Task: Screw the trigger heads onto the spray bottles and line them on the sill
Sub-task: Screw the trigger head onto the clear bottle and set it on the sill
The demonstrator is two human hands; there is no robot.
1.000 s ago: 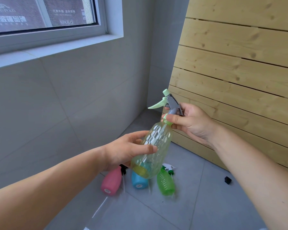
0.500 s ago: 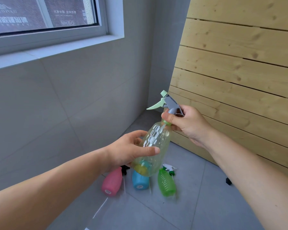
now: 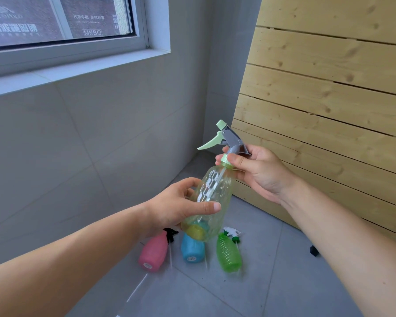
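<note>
Bottle (image 3: 212,197), clear with a yellowish tint, is held in mid-air and tilted, its neck up toward the right and its base down toward the left. Its body is wrapped by the left hand (image 3: 178,208), the thumb laid across the front and the fingers curled behind, so that grip is closed on the bottle. The trigger head (image 3: 226,139), grey with a pale green lever and nozzle, is seated on the neck, with the lever pointed left. The green collar (image 3: 224,159) below the head is pinched by the right hand (image 3: 258,170) between thumb and fingers, so that grip is pressed together on the collar; whether the collar is fully tightened cannot be told. A dip tube is seen through the bottle wall. On the floor (image 3: 272,282) below, three more bottles are laid on their sides, close together: a pink bottle (image 3: 152,251) with a black head to the left, a blue bottle (image 3: 192,250) in the middle, partly hidden behind the held one, and a green bottle (image 3: 229,253) with a white and green head to the right. A loose tube (image 3: 137,288) is seen on the floor nearer the camera. The sill (image 3: 78,69) is seen at upper left under the window, well apart from all the bottles. A slatted wood panel (image 3: 329,99) is leaned at the right, with a small black piece (image 3: 314,250) on the floor near its foot.
</note>
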